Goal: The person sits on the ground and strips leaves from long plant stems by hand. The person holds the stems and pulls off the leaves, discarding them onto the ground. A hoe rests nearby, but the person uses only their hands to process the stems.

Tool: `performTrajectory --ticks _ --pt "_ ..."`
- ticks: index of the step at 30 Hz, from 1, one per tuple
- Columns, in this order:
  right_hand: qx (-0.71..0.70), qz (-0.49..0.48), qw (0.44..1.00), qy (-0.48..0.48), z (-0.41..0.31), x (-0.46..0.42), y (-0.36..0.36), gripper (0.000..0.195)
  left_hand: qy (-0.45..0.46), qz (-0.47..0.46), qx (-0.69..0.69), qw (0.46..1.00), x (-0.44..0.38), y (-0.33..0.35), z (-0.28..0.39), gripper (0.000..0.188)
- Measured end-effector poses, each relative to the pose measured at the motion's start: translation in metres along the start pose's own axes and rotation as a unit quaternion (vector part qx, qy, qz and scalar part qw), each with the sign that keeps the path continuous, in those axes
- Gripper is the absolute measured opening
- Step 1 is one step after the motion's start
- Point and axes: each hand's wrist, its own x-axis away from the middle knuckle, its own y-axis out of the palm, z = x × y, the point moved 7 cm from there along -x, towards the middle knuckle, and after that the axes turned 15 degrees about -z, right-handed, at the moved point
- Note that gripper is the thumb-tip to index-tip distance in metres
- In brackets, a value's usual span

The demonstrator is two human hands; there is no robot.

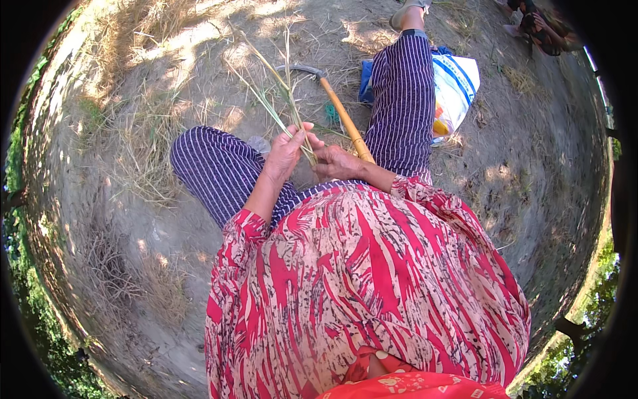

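Observation:
My left hand (285, 152) grips a small bunch of long grass stalks (286, 92), whose thin tops fan out away from me. My right hand (337, 162) is closed around the lower ends of the same stalks, close beside the left. Just beyond and to the right lies a sickle (344, 112) with a curved metal blade and a pale, bamboo-like handle. Its handle end reaches my right forearm, and the stalks cross in front of the blade's tip.
A white and blue plastic bag (454, 92) lies beyond my outstretched right leg. Dry grass (149, 144) is scattered on the dirt at left, with a heap of thin twigs (112, 272) nearer me. Green netting or twine (331, 112) lies by the sickle. Another person (543, 30) is at top right.

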Motion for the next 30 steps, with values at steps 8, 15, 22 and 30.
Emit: performTrajectory --ticks 8,15,22,30 --pt "-0.099 0.109 0.989 -0.007 0.021 0.003 -0.015 0.022 -0.011 0.057 -0.058 0.997 0.002 -0.017 -0.008 0.019" --pt "-0.361 0.296 0.883 -0.055 0.034 0.027 -0.055 0.036 -0.082 0.054 -0.084 0.992 0.005 -0.013 -0.015 0.020" --pt "-0.511 0.296 0.801 -0.102 0.025 0.024 -0.075 0.018 -0.151 -0.009 -0.117 0.982 0.005 -0.004 -0.029 0.024" --pt "-0.535 0.308 0.780 -0.101 0.016 0.027 -0.079 0.010 -0.171 -0.016 -0.078 0.982 0.007 -0.001 -0.026 0.027"
